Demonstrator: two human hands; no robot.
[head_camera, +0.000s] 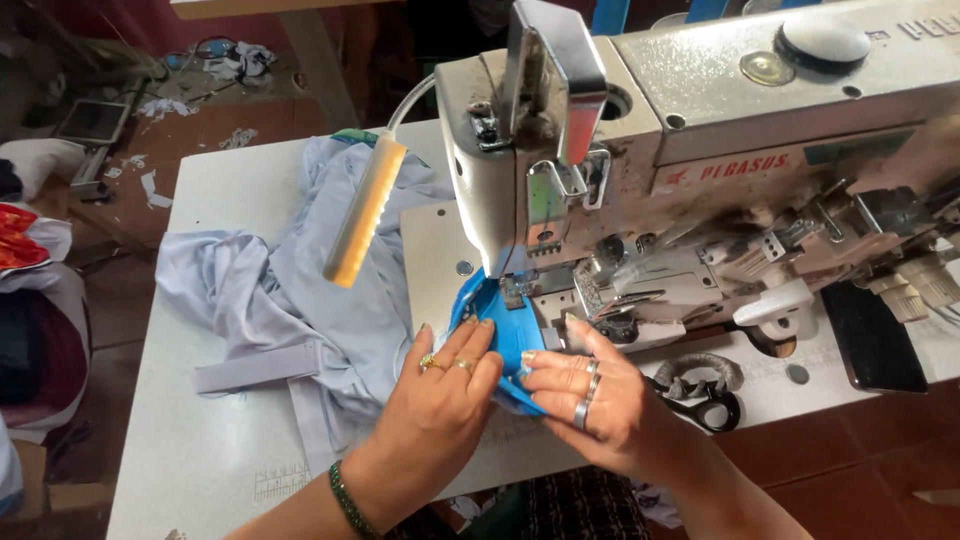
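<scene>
Left hand (447, 372) lies flat, fingers together, pressing down on the blue fabric piece (497, 330) where it meets the pale lilac garment (300, 300); not clamped on anything, just pinning it to the counter (190, 440), likely so the layers don't slip. Rings on two fingers, green beaded bracelet (347, 497) at the wrist.

Right hand (585, 390) comes in from the other side, fingers lightly curled, tips pinching the blue fabric's near edge, apparently steering it in line with the needle. Hands sit just beside each other, the blue piece between them.

Blue fabric sits directly under the presser foot (513, 290) of the industrial sewing machine (700, 150), curved edge running up to the foot, so the seam line is fed straight in. Whether the foot is down on it: cannot tell.

The rest of the garment is bunched to the left of the machine, out of the stitching path. A strip lamp (365, 210) on a gooseneck angles down toward the needle area to light it. Black scissors (705, 395) lie on the counter right of the right hand, near, within reach. Floor behind has scraps.
</scene>
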